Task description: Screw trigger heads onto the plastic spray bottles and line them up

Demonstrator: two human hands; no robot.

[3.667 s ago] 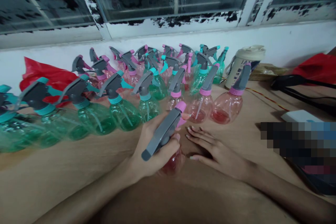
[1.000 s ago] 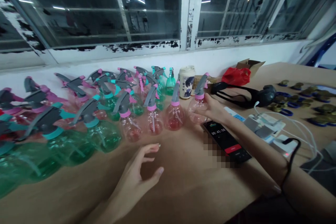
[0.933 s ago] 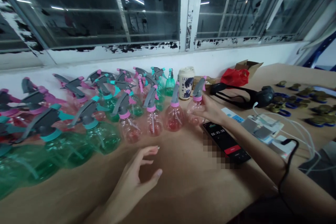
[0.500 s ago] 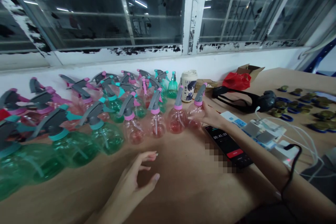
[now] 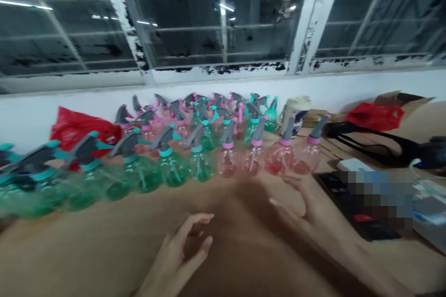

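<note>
My left hand (image 5: pixel 184 250) hangs over the table with thumb and fingers apart and nothing between them. To its right, my right hand (image 5: pixel 303 209) is blurred, its fingers parted and holding nothing. Just beyond the right hand stands a pink spray bottle (image 5: pixel 305 155), the last one at the right end of the front row. Another pink spray bottle (image 5: pixel 278 158) is close beside it. Further left the row goes on with green spray bottles (image 5: pixel 174 167), all upright with grey trigger heads. Behind them more pink and green spray bottles crowd against the wall.
A phone (image 5: pixel 337 195) lies right of my right hand, near a partly blurred-out power strip (image 5: pixel 355 165). Behind stand a printed cup (image 5: pixel 296 106) and a black strap (image 5: pixel 369 144). Red plastic bags (image 5: pixel 80 125) lie at the left and right back. Windows rise behind the table.
My right hand has let go of the pink spray bottle at the row's right end and drawn back toward me. The view has swung left; my left hand stays open.
</note>
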